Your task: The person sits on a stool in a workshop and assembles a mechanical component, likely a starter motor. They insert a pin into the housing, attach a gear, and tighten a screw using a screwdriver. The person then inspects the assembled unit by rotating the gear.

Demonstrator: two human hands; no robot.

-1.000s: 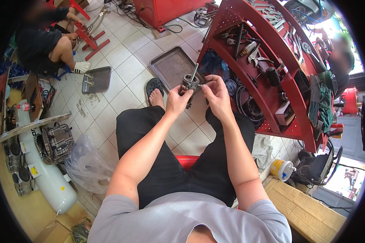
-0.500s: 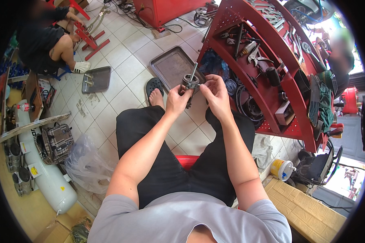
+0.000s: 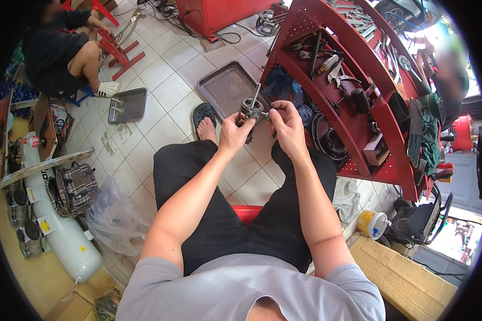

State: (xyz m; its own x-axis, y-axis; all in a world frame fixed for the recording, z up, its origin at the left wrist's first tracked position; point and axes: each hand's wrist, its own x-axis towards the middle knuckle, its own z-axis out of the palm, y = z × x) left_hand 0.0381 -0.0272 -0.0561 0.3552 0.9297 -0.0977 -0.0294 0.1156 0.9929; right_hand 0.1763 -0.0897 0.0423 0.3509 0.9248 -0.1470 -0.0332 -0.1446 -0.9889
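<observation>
My left hand (image 3: 235, 134) is closed round a dark metal part (image 3: 250, 110) with a ring-shaped round opening and a thin rod standing up from it. I hold it between my knees, over the near end of a large metal tray (image 3: 219, 85) on the floor. At the part's right side my right hand (image 3: 287, 128) is closed, thumb and fingers pinched by a small stub that sticks out sideways. Those fingertips hide whatever lies between them. The part's lower end hangs below my left fingers.
A red tool rack (image 3: 353, 120) holding wrenches and pliers stands close on my right. A smaller tray (image 3: 136, 112) lies ahead left, near a seated person (image 3: 59, 59). A clear plastic bag (image 3: 115, 214) and a white tank (image 3: 64, 230) are at my left.
My right hand has shifted slightly, its fingers curling more at the part's side. My left hand and the metal part stay nearly still.
</observation>
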